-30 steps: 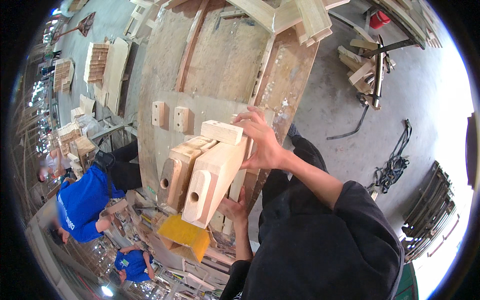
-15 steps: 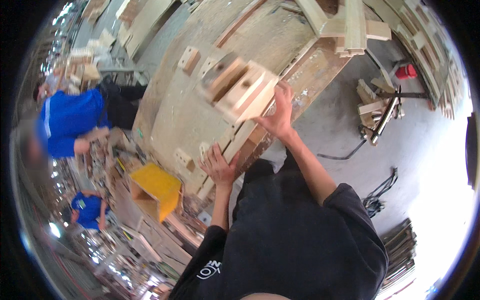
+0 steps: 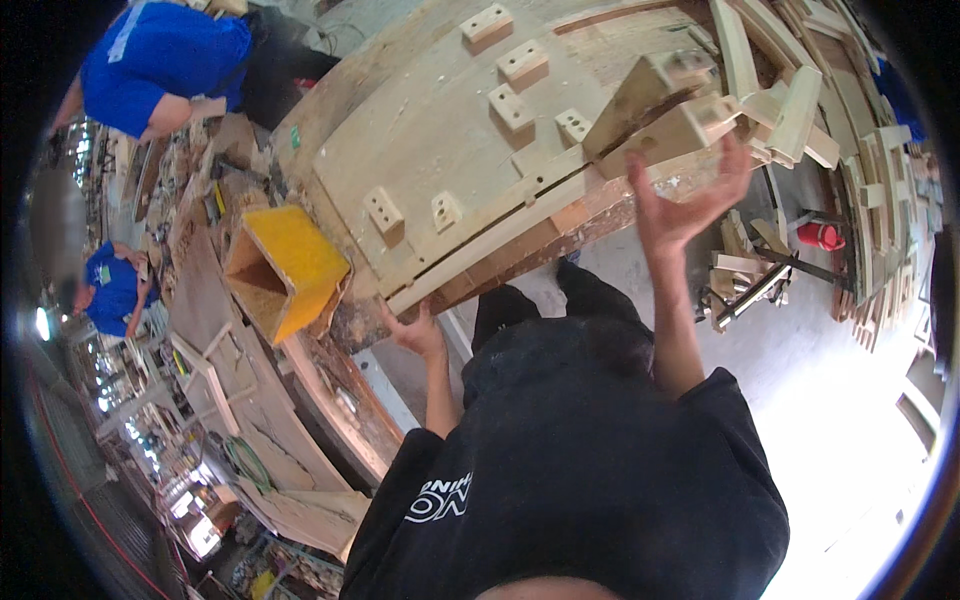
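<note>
My right hand is at the bench's right front edge, fingers and thumb spread wide. Just beyond it stand two chunky wooden blocks, a darker one and a paler one with a hole; whether my fingertips touch the paler one I cannot tell. My left hand is low by the left end of the long wooden strip along the bench's front, thumb and fingers apart, holding nothing. Several small drilled blocks, such as one near the left and one farther back, lie on the board.
A yellow-sided wooden box is at the bench's left end. Loose timber pieces are heaped at the right, with a red container beyond. A person in blue is at the far left, another person lower down.
The pale block my right hand gripped over the board is now at the bench's right end, and that hand has spread. My left hand has moved down toward the strip's left end. The view has turned.
</note>
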`<state>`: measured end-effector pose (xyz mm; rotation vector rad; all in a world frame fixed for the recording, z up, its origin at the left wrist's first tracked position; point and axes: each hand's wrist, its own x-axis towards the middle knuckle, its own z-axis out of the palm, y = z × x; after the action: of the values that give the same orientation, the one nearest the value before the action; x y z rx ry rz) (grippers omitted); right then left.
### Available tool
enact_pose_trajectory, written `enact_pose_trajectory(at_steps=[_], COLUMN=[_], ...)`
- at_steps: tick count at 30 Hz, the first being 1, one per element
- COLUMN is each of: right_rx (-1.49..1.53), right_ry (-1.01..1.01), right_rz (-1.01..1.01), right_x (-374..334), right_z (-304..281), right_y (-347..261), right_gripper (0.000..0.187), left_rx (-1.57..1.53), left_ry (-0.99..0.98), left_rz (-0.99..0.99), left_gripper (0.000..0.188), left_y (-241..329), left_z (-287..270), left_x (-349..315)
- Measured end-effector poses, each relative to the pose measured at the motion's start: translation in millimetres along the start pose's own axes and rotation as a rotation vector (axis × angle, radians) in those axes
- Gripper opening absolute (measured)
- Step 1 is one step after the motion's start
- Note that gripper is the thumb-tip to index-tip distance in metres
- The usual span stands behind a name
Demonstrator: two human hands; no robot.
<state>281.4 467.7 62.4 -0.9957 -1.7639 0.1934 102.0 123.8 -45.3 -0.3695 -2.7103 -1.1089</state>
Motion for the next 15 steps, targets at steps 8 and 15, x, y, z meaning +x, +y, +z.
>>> enact_pose_trajectory(at_steps=[8, 15], right_rx=[0.014, -0.090], right_ry=[-0.034, -0.134], right_rz=[-0.017, 0.238], right_x=[18, -50], right_z=[19, 45], right_y=[-16, 18], right_gripper=[0.126, 0.126], left_rx=[-0.041, 0.132], left_ry=[-0.068, 0.057], left_rz=[-0.072, 0.321], left_gripper=[0.063, 0.079], left_y=[-22, -13], left_z=[3, -9], left_x=[1, 15])
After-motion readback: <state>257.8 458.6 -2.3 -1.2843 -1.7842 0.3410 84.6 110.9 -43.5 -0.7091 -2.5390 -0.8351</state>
